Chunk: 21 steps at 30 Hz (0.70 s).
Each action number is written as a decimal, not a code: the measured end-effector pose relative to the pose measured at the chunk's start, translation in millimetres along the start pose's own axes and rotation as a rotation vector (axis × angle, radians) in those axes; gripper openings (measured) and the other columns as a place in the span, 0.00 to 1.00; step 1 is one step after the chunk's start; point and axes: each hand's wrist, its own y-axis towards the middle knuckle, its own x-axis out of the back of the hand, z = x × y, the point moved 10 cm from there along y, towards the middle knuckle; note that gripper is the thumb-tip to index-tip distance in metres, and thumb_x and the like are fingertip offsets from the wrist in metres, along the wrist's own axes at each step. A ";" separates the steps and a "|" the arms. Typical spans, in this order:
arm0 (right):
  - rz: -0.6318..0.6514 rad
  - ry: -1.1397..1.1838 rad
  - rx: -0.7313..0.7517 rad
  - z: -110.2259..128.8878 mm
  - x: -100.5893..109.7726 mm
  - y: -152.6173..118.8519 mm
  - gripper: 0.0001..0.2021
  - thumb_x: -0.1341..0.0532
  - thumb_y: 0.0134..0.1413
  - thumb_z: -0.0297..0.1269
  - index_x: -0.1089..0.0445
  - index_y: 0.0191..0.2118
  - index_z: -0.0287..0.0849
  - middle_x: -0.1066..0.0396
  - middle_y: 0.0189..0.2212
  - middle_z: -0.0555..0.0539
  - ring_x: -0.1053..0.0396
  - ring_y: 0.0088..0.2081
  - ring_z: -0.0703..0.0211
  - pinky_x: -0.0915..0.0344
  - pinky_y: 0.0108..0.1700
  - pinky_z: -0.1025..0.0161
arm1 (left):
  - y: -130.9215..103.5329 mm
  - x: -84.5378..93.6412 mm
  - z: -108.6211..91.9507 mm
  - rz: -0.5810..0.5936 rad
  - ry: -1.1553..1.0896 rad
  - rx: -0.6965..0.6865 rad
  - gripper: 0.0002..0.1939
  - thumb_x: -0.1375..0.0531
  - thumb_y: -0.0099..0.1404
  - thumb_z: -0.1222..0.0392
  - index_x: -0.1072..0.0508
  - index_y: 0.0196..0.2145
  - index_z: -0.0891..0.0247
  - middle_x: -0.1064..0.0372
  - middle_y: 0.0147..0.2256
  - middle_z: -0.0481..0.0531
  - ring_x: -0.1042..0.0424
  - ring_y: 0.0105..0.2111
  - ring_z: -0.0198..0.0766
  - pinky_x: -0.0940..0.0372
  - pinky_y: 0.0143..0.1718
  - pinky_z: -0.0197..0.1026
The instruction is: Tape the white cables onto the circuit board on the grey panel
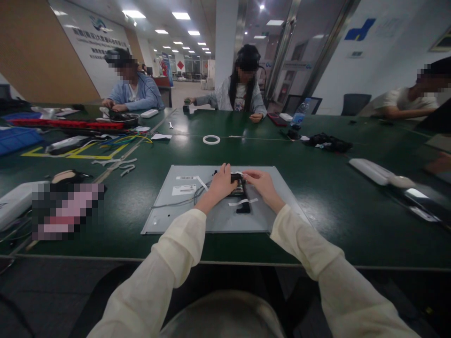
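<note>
A flat grey panel (pixel 186 218) lies on the green table in front of me, with white labels and a grey cable at its left. Near its middle is a black part with a circuit board (pixel 238 188). My left hand (pixel 221 183) rests at the left side of the black part, its thumb and fingers closed round the edge. At the upper right of that part my right hand (pixel 260 182) pinches a small white piece (pixel 241 174), perhaps tape. A white strip (pixel 243 202) lies across the lower section of the black part.
A white tape ring (pixel 211 139) lies beyond the panel on the green table (pixel 190 157). Cables, tools and a blue tray (pixel 21 140) are at left. At right are a white case (pixel 369 171) and black items (pixel 327 142). Several people sit around the table.
</note>
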 end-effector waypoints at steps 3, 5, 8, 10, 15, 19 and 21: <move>-0.018 -0.039 -0.019 -2.7 3.6 -1.6 0.16 0.35 0.40 0.42 0.25 0.35 0.36 0.24 0.33 0.42 0.27 0.35 0.55 0.32 0.39 0.60 | 0.0 -2.9 -2.6 0.031 0.025 -0.034 0.28 0.47 0.63 0.57 0.47 0.58 0.71 0.52 0.61 0.67 0.45 0.59 0.48 0.45 0.56 0.47; -0.033 -0.087 -0.009 -1.6 6.1 -2.4 0.15 0.35 0.40 0.41 0.25 0.34 0.36 0.24 0.32 0.42 0.27 0.35 0.55 0.32 0.40 0.60 | -0.4 -4.7 -5.5 0.049 0.040 -0.071 0.24 0.49 0.64 0.58 0.44 0.56 0.69 0.48 0.60 0.64 0.43 0.58 0.47 0.45 0.56 0.47; -0.039 -0.172 0.036 3.3 7.9 -3.5 0.13 0.36 0.41 0.40 0.24 0.32 0.36 0.24 0.32 0.42 0.27 0.34 0.55 0.33 0.40 0.60 | -1.4 -4.1 -8.8 0.055 0.060 -0.102 0.20 0.50 0.65 0.58 0.40 0.53 0.66 0.40 0.56 0.60 0.41 0.56 0.44 0.46 0.56 0.45; -0.040 -0.204 0.056 5.2 8.9 -4.1 0.12 0.37 0.41 0.40 0.24 0.32 0.37 0.24 0.31 0.43 0.27 0.34 0.55 0.33 0.39 0.61 | -2.1 -2.6 -9.7 0.059 0.077 -0.098 0.17 0.50 0.65 0.58 0.38 0.51 0.66 0.36 0.53 0.59 0.38 0.54 0.44 0.44 0.54 0.45; -0.054 -0.263 0.097 5.2 12.6 -4.1 0.11 0.38 0.43 0.39 0.24 0.32 0.38 0.24 0.31 0.44 0.27 0.33 0.56 0.33 0.38 0.62 | -3.1 -0.4 -11.5 0.067 0.113 -0.093 0.14 0.50 0.66 0.58 0.35 0.46 0.66 0.32 0.47 0.59 0.34 0.49 0.44 0.41 0.51 0.44; -0.043 -0.324 0.114 1.5 14.2 -0.8 0.11 0.39 0.45 0.40 0.24 0.31 0.39 0.24 0.30 0.45 0.28 0.32 0.57 0.33 0.37 0.62 | -2.7 -1.1 -13.1 0.062 0.116 -0.123 0.13 0.50 0.66 0.58 0.33 0.44 0.66 0.32 0.47 0.58 0.34 0.49 0.43 0.41 0.51 0.43; -0.035 -0.334 0.083 -2.8 15.3 1.4 0.11 0.40 0.46 0.40 0.25 0.31 0.39 0.25 0.28 0.46 0.28 0.31 0.57 0.34 0.34 0.63 | -2.4 -1.4 -13.0 0.063 0.114 -0.128 0.13 0.50 0.66 0.58 0.33 0.44 0.66 0.31 0.46 0.58 0.34 0.49 0.43 0.41 0.50 0.43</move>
